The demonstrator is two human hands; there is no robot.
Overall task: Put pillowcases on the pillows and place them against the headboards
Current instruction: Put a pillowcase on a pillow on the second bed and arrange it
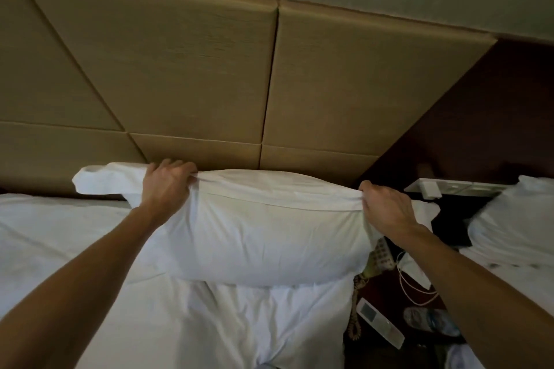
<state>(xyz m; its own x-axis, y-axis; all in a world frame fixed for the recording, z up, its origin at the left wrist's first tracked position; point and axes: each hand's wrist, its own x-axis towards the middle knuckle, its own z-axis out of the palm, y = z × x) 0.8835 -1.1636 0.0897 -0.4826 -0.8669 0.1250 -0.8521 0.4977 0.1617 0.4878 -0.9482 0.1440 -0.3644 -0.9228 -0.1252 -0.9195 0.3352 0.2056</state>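
A white pillow in its pillowcase stands on its long edge on the bed, its top edge close to the tan padded headboard. My left hand grips the upper left of the pillowcase, and loose fabric sticks out past it to the left. At the upper right corner my right hand pinches the cloth. Both arms reach forward over the white sheet.
To the right, a dark nightstand carries a corded phone, a remote, a white cable and a plastic bottle. A second bed with a white pillow lies at the far right. A dark wood panel flanks the headboard.
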